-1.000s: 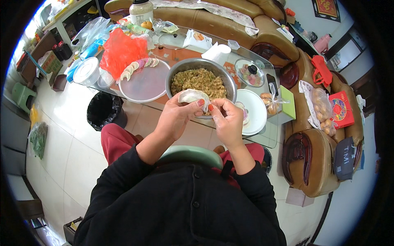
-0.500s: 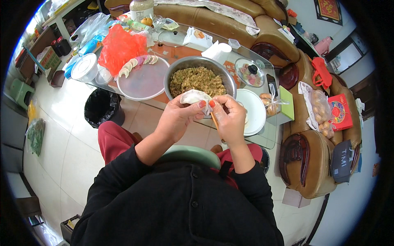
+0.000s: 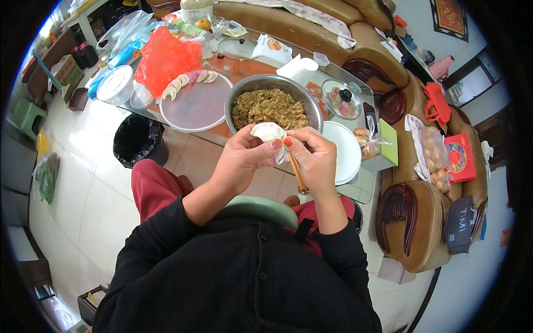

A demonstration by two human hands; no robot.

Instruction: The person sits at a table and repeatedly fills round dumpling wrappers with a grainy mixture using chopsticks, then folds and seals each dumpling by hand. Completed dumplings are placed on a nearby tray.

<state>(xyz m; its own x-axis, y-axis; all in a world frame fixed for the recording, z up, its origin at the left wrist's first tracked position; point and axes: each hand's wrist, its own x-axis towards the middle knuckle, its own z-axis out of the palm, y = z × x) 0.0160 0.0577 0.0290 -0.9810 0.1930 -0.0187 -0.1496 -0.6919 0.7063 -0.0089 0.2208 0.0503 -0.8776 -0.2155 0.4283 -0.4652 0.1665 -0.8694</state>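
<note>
Left hand and right hand, curled closed, pinch the folded dough wrapper; press its edge evenly, keeping the right hand's stick clear.

Lettering on grey bag and framed sign

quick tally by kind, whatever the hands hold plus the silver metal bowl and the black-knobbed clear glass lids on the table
White folded dough piece, between left hand and right hand: 1
Thin brown stick, in the right hand: 1
Round silver metal bowl: 1
Round clear glass lids with black knobs: 2
Total: 5
</note>
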